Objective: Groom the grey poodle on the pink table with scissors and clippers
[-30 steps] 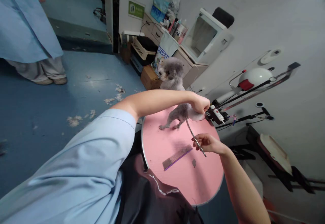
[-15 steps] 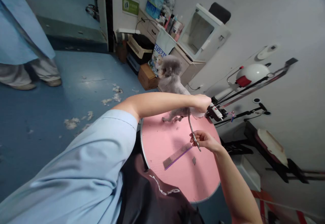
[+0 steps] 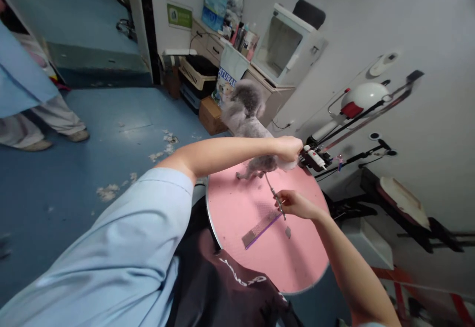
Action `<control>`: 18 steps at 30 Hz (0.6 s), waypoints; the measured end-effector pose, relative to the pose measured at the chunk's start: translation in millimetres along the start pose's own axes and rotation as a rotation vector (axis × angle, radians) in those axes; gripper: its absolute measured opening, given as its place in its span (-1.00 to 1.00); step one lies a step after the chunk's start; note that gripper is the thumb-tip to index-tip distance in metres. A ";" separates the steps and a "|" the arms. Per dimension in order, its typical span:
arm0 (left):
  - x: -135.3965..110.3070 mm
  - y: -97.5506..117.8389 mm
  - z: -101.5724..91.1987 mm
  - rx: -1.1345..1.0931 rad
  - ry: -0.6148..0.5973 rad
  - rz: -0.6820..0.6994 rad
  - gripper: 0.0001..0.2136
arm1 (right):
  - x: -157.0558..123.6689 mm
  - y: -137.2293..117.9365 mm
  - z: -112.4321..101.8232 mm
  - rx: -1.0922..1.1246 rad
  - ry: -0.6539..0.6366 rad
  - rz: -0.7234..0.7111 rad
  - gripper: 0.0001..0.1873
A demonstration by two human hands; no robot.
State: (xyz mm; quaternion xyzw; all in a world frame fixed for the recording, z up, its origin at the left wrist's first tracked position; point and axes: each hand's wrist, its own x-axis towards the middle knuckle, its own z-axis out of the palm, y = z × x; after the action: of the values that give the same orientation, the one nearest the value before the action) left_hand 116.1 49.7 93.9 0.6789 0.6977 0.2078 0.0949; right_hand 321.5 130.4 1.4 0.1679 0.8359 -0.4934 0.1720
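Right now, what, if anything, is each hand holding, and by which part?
The right hand holds the scissors by the handle end. The left hand is at the dog's hindquarters; whether it grips anything is hidden.

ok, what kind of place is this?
Most likely a pet grooming room: a grey dog is up on a round pink table, a metal comb lies there too, and pale clumps, apparently fur, are scattered on the floor.

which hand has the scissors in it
The right hand, lower in the picture: its fingers hold the metal scissors. The left hand is higher up, at the dog's rear, with no scissors visible.
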 end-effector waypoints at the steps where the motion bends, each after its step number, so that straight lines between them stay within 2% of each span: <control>1: -3.2 -2.4 0.5 0.003 0.012 0.006 -0.75 | -1.7 4.8 12.4 0.018 -0.012 -0.005 -0.76; 3: -8.3 -8.0 1.7 0.019 0.071 -0.010 -0.76 | -3.7 17.4 46.5 0.161 -0.046 -0.042 -0.73; 5: -9.3 -13.1 2.5 0.036 0.123 -0.044 -0.77 | 0.5 28.9 87.5 0.339 -0.023 -0.086 -0.76; 7: -5.9 -15.4 2.6 0.068 0.136 -0.064 -0.79 | 12.6 34.0 125.1 0.478 0.116 -0.083 -0.80; 9: -0.1 -14.8 2.4 0.094 0.147 -0.063 -0.81 | 29.6 31.3 150.3 0.598 0.324 -0.056 -0.79; 11: 5.4 -13.2 2.5 0.079 0.198 -0.072 -0.82 | 45.8 23.0 160.1 0.711 0.495 -0.056 -0.79; 12: 7.4 -12.7 2.9 0.053 0.238 -0.089 -0.83 | 52.4 17.8 160.2 0.767 0.530 -0.072 -0.79; 14: 9.8 -12.8 4.5 0.004 0.315 -0.136 -0.86 | 61.4 6.7 155.0 0.898 0.495 -0.129 -0.77; 18: 7.4 -15.1 12.0 -0.047 0.373 -0.172 -0.85 | 67.2 -16.8 143.2 1.274 0.327 -0.247 -0.74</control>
State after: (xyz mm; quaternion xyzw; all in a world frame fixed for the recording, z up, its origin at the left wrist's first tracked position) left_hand 106.9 59.1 77.9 0.5644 0.7535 0.3371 -0.0027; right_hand 272.0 3.8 -81.2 0.2122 0.4094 -0.8750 -0.1473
